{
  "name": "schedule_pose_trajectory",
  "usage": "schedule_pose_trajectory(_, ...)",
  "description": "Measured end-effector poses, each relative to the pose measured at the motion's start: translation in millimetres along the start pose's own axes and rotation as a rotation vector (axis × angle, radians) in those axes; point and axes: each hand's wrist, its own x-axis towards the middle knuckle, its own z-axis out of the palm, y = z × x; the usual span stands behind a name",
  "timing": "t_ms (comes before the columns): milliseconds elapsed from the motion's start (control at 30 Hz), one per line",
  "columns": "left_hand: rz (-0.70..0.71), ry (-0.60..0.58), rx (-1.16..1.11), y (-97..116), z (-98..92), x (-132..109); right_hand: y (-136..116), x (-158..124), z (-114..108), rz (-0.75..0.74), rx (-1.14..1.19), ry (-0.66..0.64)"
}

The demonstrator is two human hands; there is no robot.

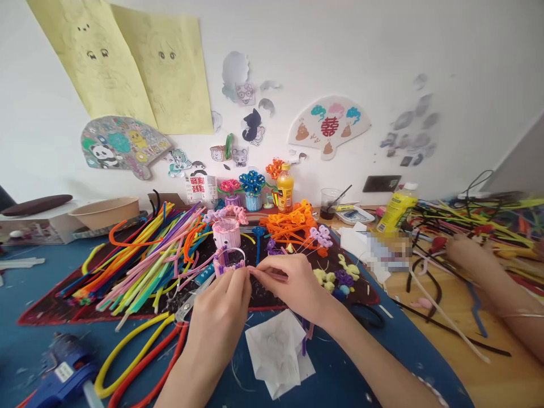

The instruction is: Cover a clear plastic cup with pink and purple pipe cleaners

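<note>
My left hand is closed in a pinch, its fingertips meeting those of my right hand, which also pinches. What lies between the fingers is mostly hidden; a thin pinkish bit shows. Just behind my left fingers stands a small pink and purple pipe-cleaner pot with a white ring-like loop at its top. A larger pink pipe-cleaner pot with a face stands behind that. Scissors with red and yellow handles lie left of my left hand. Crumpled white paper lies below my hands.
At left are a heap of coloured pipe cleaners and a blue glue gun. Orange pipe-cleaner pieces, an orange drink bottle and a yellow bottle stand or lie behind. Another person's hand is over materials at right.
</note>
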Motion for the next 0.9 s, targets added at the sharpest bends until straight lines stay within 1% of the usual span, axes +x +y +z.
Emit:
schedule_pose_trajectory(67,-0.209,-0.063,-0.237,-2,-3.3,3,0,1,-2,0.033,0.078,-0.011)
schedule_pose_trajectory(167,-0.575,-0.213,-0.689,-5,-9.4,10,1,1,-7,0.095,0.210,-0.076)
schedule_pose_trajectory(233,-0.731,-0.255,-0.915,-4,-12.1,14,1,1,-9,0.115,0.275,-0.111)
schedule_pose_trajectory(300,-0.813,-0.255,-1.038,-2,-13.1,17,1,1,-10,0.125,0.311,-0.128)
schedule_pose_trajectory(433,-0.864,-0.261,-1.098,0,-13.0,19,1,0,-10,0.135,0.325,-0.134)
schedule_pose_trajectory(900,-0.843,-0.254,-1.066,-4,-12.7,16,-1,-2,-6,0.127,0.293,-0.116)
